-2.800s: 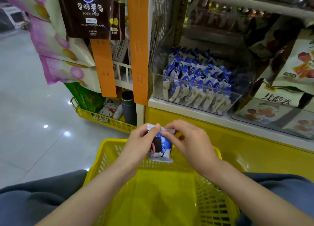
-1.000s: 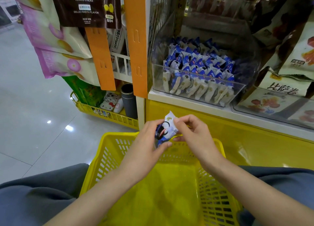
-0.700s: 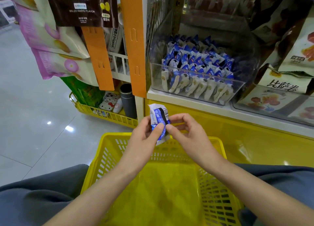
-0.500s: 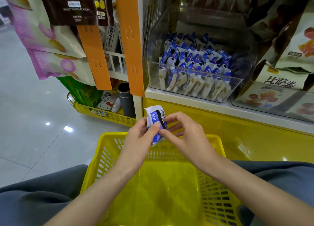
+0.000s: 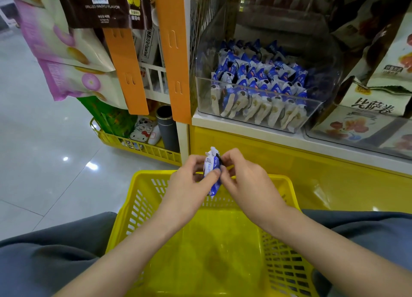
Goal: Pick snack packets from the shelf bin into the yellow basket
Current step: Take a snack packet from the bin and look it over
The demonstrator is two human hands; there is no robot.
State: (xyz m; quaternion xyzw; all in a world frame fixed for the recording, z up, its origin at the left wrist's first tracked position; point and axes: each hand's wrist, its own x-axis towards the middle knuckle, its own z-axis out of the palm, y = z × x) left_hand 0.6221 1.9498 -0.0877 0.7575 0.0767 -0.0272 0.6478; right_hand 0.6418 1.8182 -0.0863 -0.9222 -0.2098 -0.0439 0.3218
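- Shelf bin point(image 5: 263, 100) of clear plastic holds blue-white packets; its upper part is lost in dark glare.
- Left hand point(image 5: 189, 180) and right hand point(image 5: 245, 180) both pinch one snack packet point(image 5: 211, 171) above the yellow basket point(image 5: 142, 198)'s far rim; its print is unreadable.

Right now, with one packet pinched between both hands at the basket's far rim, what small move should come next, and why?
Probably lower the packet toward the person and let go, so it drops into the yellow basket. Both the left hand and right hand pinch it just above the far rim, no packet shows on the basket floor, and the shelf bin holds plenty more.
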